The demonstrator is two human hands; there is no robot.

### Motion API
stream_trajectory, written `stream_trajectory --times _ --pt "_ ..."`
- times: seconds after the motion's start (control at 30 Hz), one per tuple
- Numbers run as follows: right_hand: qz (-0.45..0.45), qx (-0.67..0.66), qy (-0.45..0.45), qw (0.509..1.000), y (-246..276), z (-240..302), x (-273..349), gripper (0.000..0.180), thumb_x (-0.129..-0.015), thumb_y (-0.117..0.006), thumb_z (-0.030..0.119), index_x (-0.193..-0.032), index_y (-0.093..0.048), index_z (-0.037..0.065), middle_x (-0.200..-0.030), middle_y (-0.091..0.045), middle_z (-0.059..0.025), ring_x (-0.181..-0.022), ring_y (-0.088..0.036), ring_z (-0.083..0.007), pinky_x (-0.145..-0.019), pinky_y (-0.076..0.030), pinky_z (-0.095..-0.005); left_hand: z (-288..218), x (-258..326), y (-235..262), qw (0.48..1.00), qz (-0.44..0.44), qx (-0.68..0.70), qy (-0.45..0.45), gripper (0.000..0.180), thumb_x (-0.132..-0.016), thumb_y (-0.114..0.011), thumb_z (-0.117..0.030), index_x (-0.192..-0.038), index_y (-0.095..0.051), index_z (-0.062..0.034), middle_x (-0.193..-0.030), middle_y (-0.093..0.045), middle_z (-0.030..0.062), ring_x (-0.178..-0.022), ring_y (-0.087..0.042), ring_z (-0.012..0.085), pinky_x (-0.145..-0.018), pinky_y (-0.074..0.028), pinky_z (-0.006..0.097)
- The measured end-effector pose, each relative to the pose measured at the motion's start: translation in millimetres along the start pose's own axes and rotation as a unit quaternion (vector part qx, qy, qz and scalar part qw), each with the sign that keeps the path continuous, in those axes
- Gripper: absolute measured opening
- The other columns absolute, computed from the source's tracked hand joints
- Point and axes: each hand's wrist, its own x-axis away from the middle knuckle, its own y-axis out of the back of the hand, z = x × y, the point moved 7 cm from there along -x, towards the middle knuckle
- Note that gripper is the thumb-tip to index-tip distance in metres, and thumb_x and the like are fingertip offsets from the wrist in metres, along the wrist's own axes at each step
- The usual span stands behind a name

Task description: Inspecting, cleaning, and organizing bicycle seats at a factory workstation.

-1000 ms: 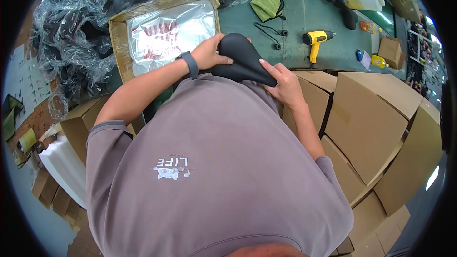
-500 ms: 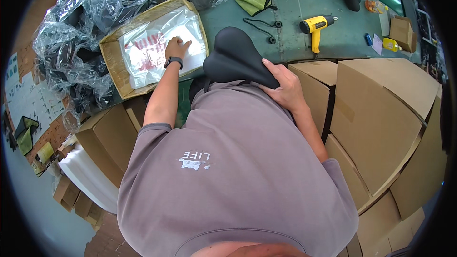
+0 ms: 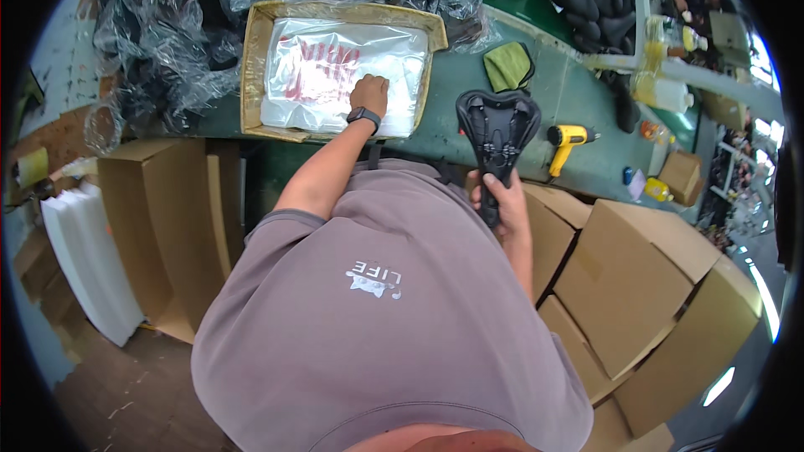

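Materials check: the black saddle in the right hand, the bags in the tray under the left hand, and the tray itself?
Saddle: underside facing up, looks like moulded black plastic, slightly glossy, with ribs and rails; the rail metal is a guess. Bags: thin clear plastic film, shiny and wrinkled, red print. Tray: brown corrugated cardboard, matte, with worn edges. Left hand rests on the bags; right hand grips the saddle's narrow end.

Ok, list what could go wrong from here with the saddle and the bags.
1. The right hand grips the black bicycle saddle only by its narrow nose, underside up; it might twist or slip onto the green table.
2. The left hand presses on slick plastic bags in the cardboard tray; several could lift together.
3. The yellow heat gun lies near the saddle and could get knocked.
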Motion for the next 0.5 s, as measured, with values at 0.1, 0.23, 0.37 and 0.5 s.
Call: stream_trajectory --times 0.1,0.23,0.37,0.5 --pt "0.006 0.017 0.008 1.000 -35 -16 -24 0.054 -0.104 -0.078 0.014 -0.146 -0.045 0.006 -0.119 -0.077 -0.0203 -0.075 -0.075 -0.0229 -0.060 -0.064 -0.0374 25 -6 0 0.991 0.103 0.062 0.054 0.030 -0.111 -0.056 -0.029 -0.111 -0.080 -0.0105 -0.118 -0.077 0.0212 -0.109 -0.074 0.0451 -0.091 -0.059 0.056" --pt "0.032 0.065 0.053 0.996 -89 -33 -81 0.049 -0.104 -0.078 0.013 -0.142 -0.049 0.003 -0.127 -0.075 -0.0204 -0.078 -0.076 -0.0253 -0.066 -0.066 -0.0388 40 -12 42 0.987 0.091 0.094 0.089 0.034 -0.112 -0.053 -0.029 -0.112 -0.078 -0.0065 -0.105 -0.080 0.0222 -0.102 -0.076 0.0445 -0.090 -0.059 0.056" --pt "0.085 -0.006 0.094 0.992 -150 -27 -97 0.056 -0.104 -0.077 0.016 -0.151 -0.051 0.001 -0.145 -0.069 -0.0224 -0.092 -0.078 -0.0248 -0.073 -0.068 -0.0373 53 -22 110 0.933 0.019 0.341 0.110 0.033 -0.109 -0.064 -0.030 -0.100 -0.076 -0.0011 -0.095 -0.078 0.0189 -0.088 -0.075 0.0396 -0.083 -0.057 0.049" --pt "0.198 -0.072 0.092 0.973 -197 -6 -97 0.062 -0.102 -0.079 0.020 -0.153 -0.051 -0.001 -0.145 -0.064 -0.0185 -0.100 -0.079 -0.0285 -0.076 -0.069 -0.0379 43 -12 196 0.929 0.016 0.371 -0.010 0.029 -0.107 -0.074 -0.027 -0.100 -0.080 0.0003 -0.092 -0.075 0.0151 -0.083 -0.071 0.0348 -0.079 -0.055 0.042"
